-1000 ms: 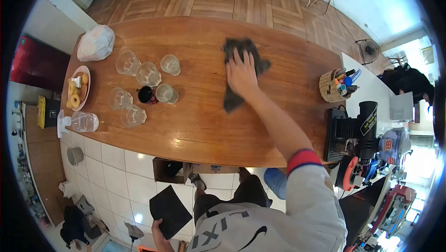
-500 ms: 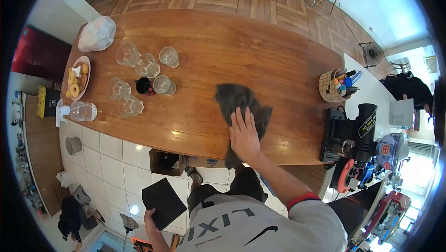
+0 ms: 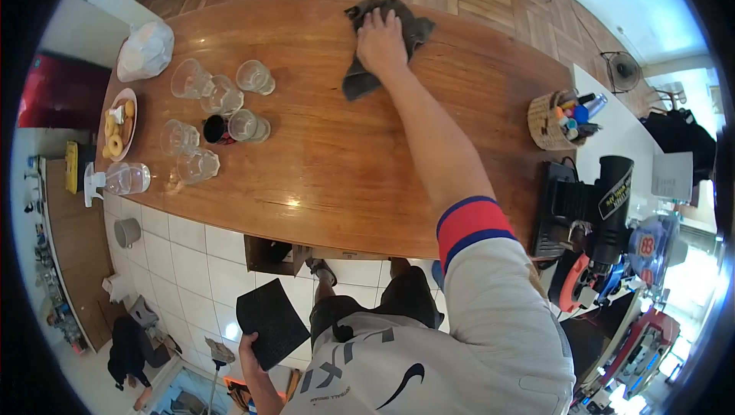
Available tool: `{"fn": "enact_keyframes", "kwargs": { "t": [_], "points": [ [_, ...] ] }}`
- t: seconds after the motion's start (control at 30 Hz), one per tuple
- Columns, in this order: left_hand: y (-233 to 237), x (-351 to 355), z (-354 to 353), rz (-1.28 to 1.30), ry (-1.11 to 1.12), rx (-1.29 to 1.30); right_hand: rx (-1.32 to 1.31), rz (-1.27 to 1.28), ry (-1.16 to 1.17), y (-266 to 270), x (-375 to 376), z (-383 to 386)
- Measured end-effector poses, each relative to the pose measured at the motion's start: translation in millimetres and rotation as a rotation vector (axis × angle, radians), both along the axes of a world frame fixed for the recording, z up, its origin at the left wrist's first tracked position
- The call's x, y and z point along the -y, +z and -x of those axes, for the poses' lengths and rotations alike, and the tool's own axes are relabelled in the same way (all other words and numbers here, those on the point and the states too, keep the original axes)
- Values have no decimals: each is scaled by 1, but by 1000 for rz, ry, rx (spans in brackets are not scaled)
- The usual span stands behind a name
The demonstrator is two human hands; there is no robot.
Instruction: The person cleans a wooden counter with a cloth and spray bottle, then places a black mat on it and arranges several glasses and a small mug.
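My right hand (image 3: 381, 38) presses on a dark grey cloth (image 3: 357, 82) near the far edge of the wooden table (image 3: 321, 178), its fingers bunched into the fabric. My right arm stretches across the tabletop. Low at the left, beside my body, my left hand (image 3: 249, 354) grips the edge of a thin, square black mat (image 3: 273, 323) with a textured surface. The mat hangs over the tiled floor, apart from the table. My left fingers are partly hidden behind it.
Several glasses (image 3: 249, 125) and a dark mug (image 3: 215, 129) stand left of the cloth. Further left are a plastic bag (image 3: 145, 51), a plate of doughnuts (image 3: 115, 143) and a spray bottle (image 3: 128, 178). A wicker pen basket (image 3: 545, 125) and a black machine (image 3: 563, 208) stand right. Another person (image 3: 138, 354) is lower left.
My right hand has slid the cloth from the table's near middle to its far edge. My left hand still holds the mat in about the same place.
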State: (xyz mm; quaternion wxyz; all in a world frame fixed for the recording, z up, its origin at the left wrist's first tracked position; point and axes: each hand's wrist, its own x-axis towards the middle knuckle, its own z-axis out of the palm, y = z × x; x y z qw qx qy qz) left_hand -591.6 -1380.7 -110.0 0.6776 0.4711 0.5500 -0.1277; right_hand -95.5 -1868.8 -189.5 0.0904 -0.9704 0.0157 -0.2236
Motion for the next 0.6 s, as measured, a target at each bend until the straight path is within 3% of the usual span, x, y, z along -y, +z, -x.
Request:
{"fn": "enact_keyframes", "kwargs": {
  "t": [0.1,0.23,0.33,0.43,0.6],
  "points": [
    [-14,-12,4,-25,-41,-19,47,58,77,2,-8,68],
    [-9,1,-14,31,-106,-21,-176,-39,123,38,-26,242],
    [-7,15,-23,35,-110,-23,-320,-100,90,46,-31,315],
    [-18,15,-21,-9,-101,-51,-304,-50,82,45,-21,283],
    [-8,24,-10,-18,-69,-50,-223,64,24,19,45,101]
  ]
}}
